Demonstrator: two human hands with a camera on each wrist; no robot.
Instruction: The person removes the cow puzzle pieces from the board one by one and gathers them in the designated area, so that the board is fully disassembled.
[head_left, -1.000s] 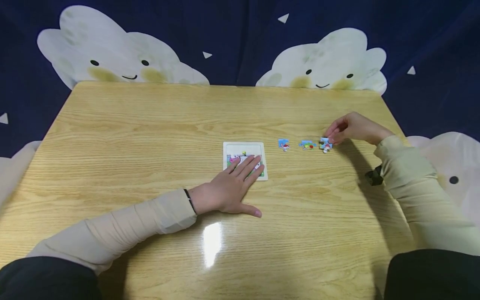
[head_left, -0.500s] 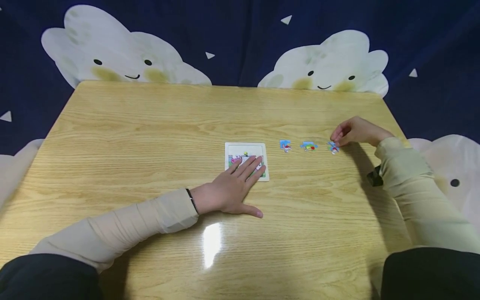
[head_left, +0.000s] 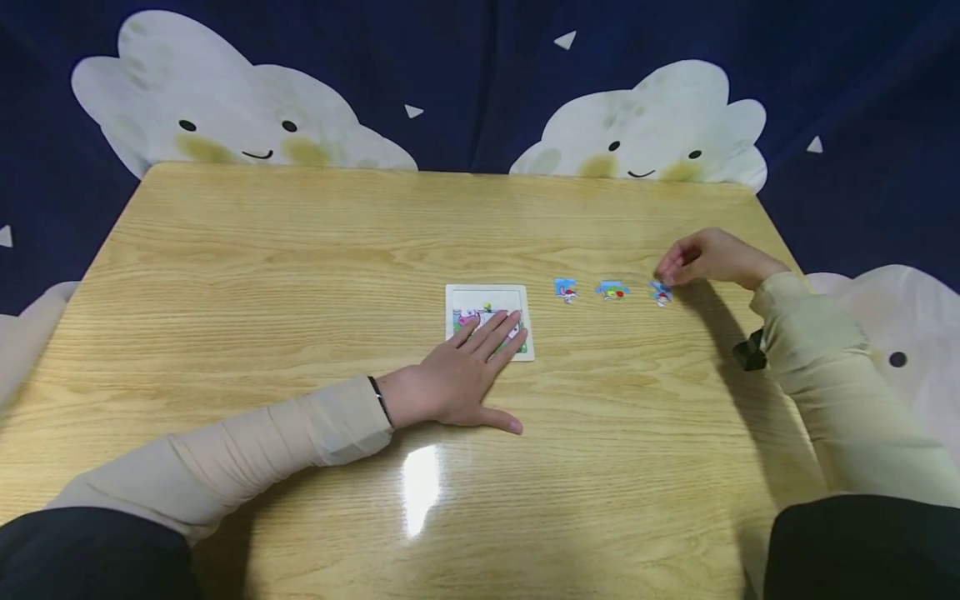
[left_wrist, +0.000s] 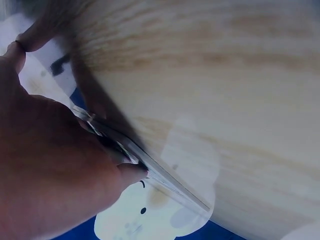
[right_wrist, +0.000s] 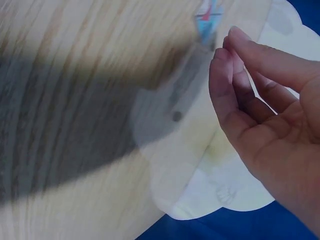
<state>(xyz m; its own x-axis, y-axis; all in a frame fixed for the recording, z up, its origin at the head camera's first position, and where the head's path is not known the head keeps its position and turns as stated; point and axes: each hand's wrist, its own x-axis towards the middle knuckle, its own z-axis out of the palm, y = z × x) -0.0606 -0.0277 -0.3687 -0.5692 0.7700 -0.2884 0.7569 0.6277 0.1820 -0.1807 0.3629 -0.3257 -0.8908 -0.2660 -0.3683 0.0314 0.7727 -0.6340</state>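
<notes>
My left hand (head_left: 468,379) lies flat with its fingers spread across a white-framed jigsaw board (head_left: 487,292), near the middle of the table. The board shows a cartoon picture with a pink-snouted animal, mostly covered by the fingers. To its right, three small jigsaw pieces lie in a row: a left piece (head_left: 566,290), a middle piece (head_left: 613,290) and a right piece (head_left: 661,293). Close beside the right piece, my right hand (head_left: 708,257) has its fingers loosely bent. In the right wrist view, the blue piece (right_wrist: 209,22) shows just beyond the fingertips, with nothing visible between them.
The wooden table (head_left: 300,250) reaches back to a dark blue curtain (head_left: 450,50) printed with smiling clouds. A small dark device (head_left: 750,352) sits at my right wrist. A bright reflection lies on the table's near part.
The right jigsaw piece has slid slightly right and turned, and my right fingers now stand at its upper edge. My left hand and the board stay in place.
</notes>
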